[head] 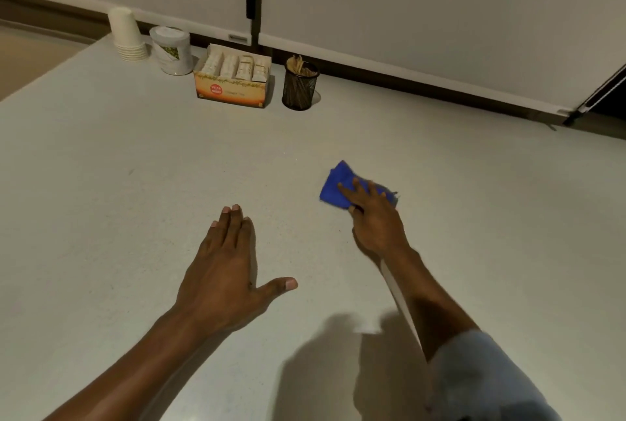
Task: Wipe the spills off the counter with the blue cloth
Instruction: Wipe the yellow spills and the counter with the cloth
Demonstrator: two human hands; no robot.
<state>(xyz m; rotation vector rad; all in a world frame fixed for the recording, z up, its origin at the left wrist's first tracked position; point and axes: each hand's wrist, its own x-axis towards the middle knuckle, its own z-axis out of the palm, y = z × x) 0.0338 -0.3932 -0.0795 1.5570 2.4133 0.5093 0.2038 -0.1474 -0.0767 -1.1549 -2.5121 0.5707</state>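
A folded blue cloth [340, 183] lies flat on the pale speckled counter [135, 183], right of centre. My right hand [374, 214] presses down on the cloth's near right part, fingers spread over it and thumb at its near edge. My left hand [227, 268] rests palm down on the bare counter to the left and nearer to me, fingers together and thumb out, holding nothing. I can make out no distinct spill; only faint specks show on the surface.
Along the back edge stand a stack of paper cups [127, 36], a white canister [171, 50], an open box of sachets [233, 77] and a black mesh holder with stir sticks [299, 85]. White cabinet doors [423, 14] rise behind.
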